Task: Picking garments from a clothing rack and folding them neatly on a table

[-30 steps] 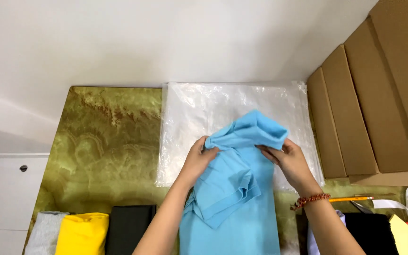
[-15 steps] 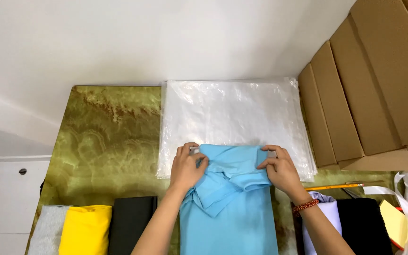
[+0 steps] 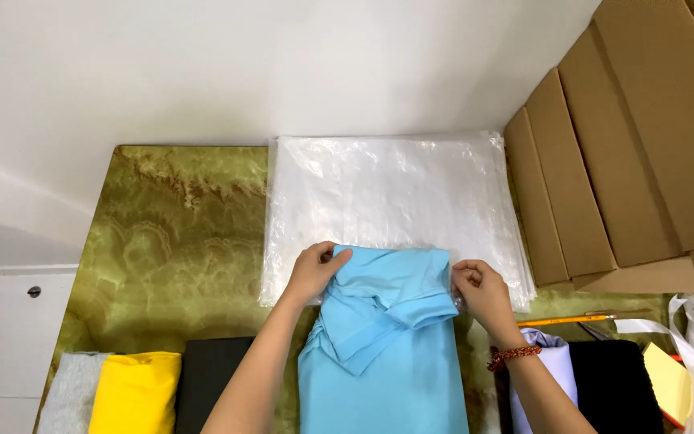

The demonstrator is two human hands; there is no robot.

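**Blue shirt at the mouth of the bag stack**

Folded light-blue polo shirt (image 3: 383, 337) lying on the green marbled tabletop (image 3: 178, 241), far edge overlapping the stack of clear plastic bags (image 3: 395, 193). Left hand (image 3: 315, 272) pinched shut on the shirt's far-left corner, right hand (image 3: 482, 291) pinched on the far-right corner along with some plastic film. Brown cardboard boxes (image 3: 628, 153) stacked far right. Yellow folded cloth (image 3: 134, 394) near left.

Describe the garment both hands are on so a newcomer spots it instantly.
On the green marbled table, find the stack of clear plastic bags at its far side. At the stack's near edge lies a light blue collared shirt, gripped by the left hand and right hand; no neighbouring garment is blue.
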